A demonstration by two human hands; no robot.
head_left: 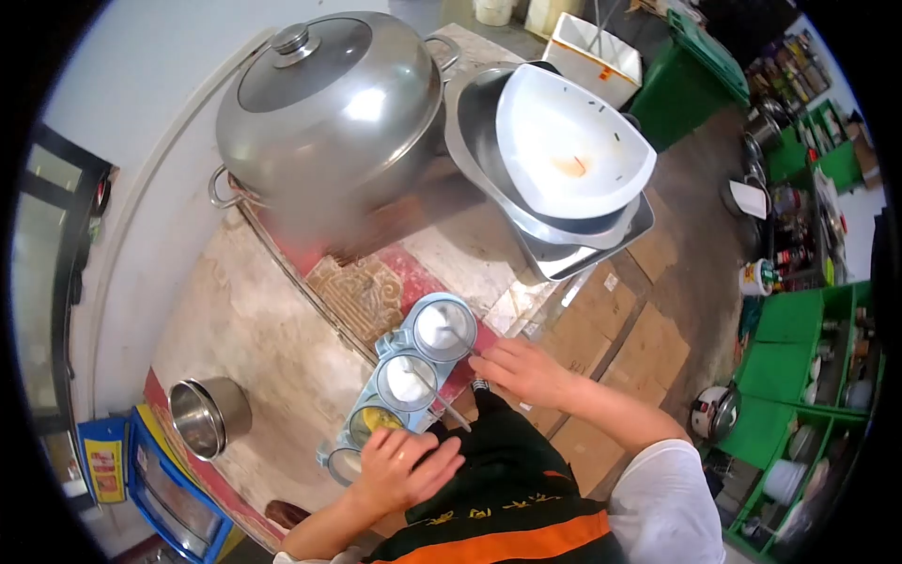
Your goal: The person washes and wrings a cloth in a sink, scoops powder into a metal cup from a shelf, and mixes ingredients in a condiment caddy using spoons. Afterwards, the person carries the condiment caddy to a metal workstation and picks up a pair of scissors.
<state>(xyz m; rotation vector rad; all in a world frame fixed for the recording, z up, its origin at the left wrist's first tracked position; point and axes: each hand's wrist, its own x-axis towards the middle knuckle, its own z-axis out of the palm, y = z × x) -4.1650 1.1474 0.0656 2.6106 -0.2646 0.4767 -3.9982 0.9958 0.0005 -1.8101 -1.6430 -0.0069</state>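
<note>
A light-blue seasoning rack (385, 345) holds several round cups in a row near the table's edge. White powder fills the two far cups, and a spoon stands in each. My right hand (526, 371) is closed at the handle of the spoon (458, 336) in the farthest cup. The second spoon (439, 399) leans out over the rack's side, untouched. My left hand (402, 468) is over the near end of the rack, fingers bent and apart, with nothing visible in it. It partly covers a cup with yellow contents (374, 421) and the nearest cup (345, 463).
A large lidded steel pot (329, 103) stands at the back. Beside it, a white dish (573, 132) with scraps rests on stacked metal basins (470, 122). Steel cups (209, 416) stand at left. Flattened cardboard (587, 338) covers the floor; green shelves (794, 348) are at right.
</note>
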